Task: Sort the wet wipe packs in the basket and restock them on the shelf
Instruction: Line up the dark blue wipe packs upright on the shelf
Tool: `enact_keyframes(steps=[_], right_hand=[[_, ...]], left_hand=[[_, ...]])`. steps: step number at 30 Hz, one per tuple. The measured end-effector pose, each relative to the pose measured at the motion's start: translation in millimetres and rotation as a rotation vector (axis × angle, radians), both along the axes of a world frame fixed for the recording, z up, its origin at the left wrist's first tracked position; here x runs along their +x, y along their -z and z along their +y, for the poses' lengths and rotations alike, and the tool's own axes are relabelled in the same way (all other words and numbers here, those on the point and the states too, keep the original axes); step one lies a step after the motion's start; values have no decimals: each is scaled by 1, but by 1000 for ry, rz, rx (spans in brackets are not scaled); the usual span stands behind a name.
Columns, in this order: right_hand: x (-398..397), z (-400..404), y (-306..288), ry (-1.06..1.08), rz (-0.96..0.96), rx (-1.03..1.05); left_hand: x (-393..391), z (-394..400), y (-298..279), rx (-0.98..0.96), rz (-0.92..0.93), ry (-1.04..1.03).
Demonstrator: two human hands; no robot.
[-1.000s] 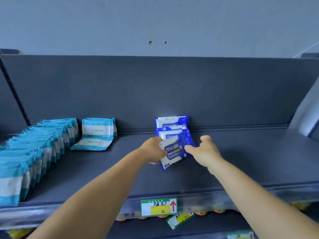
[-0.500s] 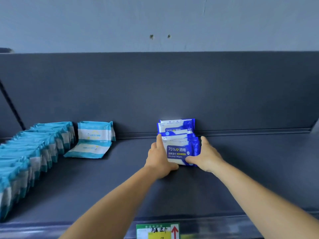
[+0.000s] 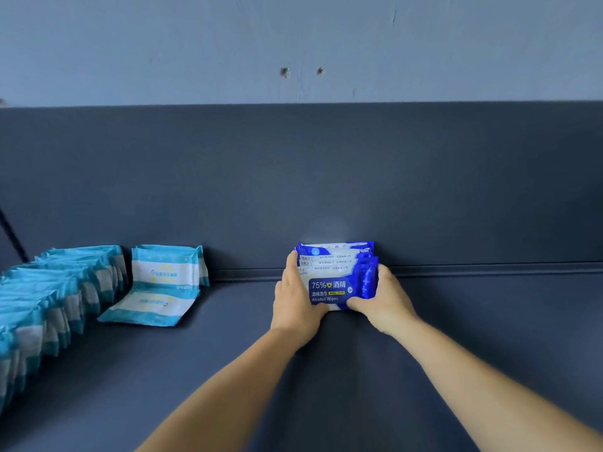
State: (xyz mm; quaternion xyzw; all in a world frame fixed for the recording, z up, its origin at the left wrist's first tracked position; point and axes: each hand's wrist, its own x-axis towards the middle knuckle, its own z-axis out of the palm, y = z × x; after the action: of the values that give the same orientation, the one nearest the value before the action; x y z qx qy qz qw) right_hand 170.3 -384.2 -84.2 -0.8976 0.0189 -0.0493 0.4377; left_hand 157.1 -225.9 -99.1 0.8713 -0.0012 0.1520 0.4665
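A short row of blue alcohol wipe packs (image 3: 339, 283) stands upright on the dark shelf (image 3: 326, 386), against its back panel. My left hand (image 3: 295, 303) grips the row's left side, with the index finger up along the edge and the thumb at the front pack's lower corner. My right hand (image 3: 381, 298) grips the right side, fingers wrapped behind and thumb on the front. The basket is out of view.
A long row of teal wipe packs (image 3: 49, 305) runs along the shelf's left side. Beside it one teal pack (image 3: 166, 267) leans upright at the back, and another teal pack (image 3: 153, 305) lies flat in front of it. The back panel (image 3: 293, 174) rises behind everything.
The tilted blue pack has been stood upright at the front of the blue row. Both hands have moved in and now clasp the row from either side.
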Motion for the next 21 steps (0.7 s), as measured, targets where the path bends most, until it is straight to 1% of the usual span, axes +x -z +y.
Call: enact_keyframes(steps=[3,5,6,10,16,21], right_hand=[[9,3,2,52,-56,-78],[14,4,1,54,-81,-102],[16,5,1,40,-81,-82],[20,3,-1,-72,-35,21],[17,-7,-5,-73,42,39],[19,-5,-4,-51,37,49]], left_hand=[[10,1,-3,121,-18,-35],[14,0,-5,152,-30,-48],[15,0,-5,129,-20,-43],[18,0,-6,-81,60,83],[17,-2,-12,-75,93,116],[12,-2,-11,-71,47,33]])
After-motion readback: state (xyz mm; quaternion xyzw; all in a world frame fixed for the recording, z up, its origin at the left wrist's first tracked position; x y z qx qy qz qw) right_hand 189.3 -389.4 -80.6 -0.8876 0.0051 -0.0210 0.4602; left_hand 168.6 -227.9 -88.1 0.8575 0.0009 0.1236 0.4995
